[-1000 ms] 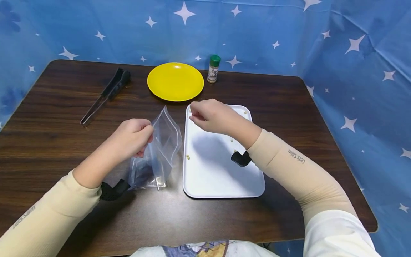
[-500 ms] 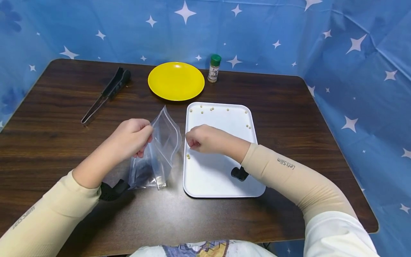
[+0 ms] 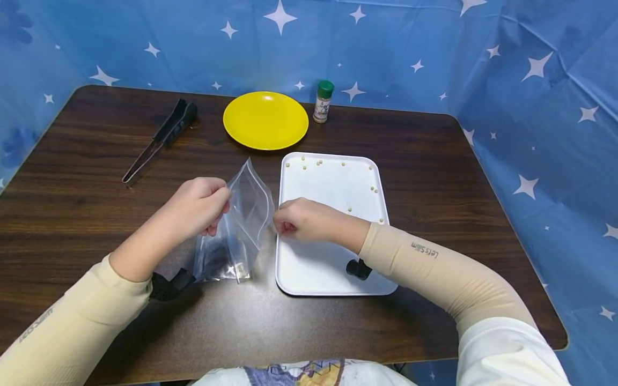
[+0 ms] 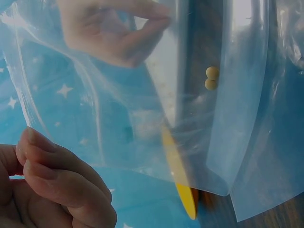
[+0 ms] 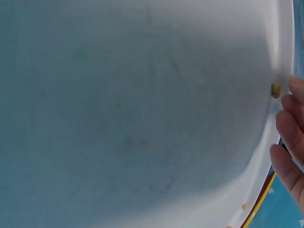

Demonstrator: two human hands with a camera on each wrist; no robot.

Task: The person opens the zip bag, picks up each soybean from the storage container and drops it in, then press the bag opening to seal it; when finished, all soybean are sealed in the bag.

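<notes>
My left hand [image 3: 200,203] grips the near left edge of a clear zip bag [image 3: 253,206], which stands with its mouth spread. Two small round yellow beans [image 4: 211,78] show through the plastic in the left wrist view. My right hand [image 3: 301,220] hovers by the left rim of a white tray [image 3: 333,284], close to the bag's mouth. Its thumb and fingertip come together in the left wrist view; I cannot tell if a bean is between them. Below these fingers [image 5: 287,126], a bean [image 5: 276,90] sits at the tray's rim.
Several more beans [image 3: 343,164] lie scattered over the far and right parts of the tray. Behind it stand a yellow plate [image 3: 265,120] and a green-capped shaker bottle [image 3: 323,102]. Black-handled tongs [image 3: 161,139] lie at the left. A blue starred curtain [image 3: 396,43] borders the table.
My right hand has come from the tray's far left toward me, then slightly left to its rim beside the bag. My left hand keeps its grip on the bag and stays put.
</notes>
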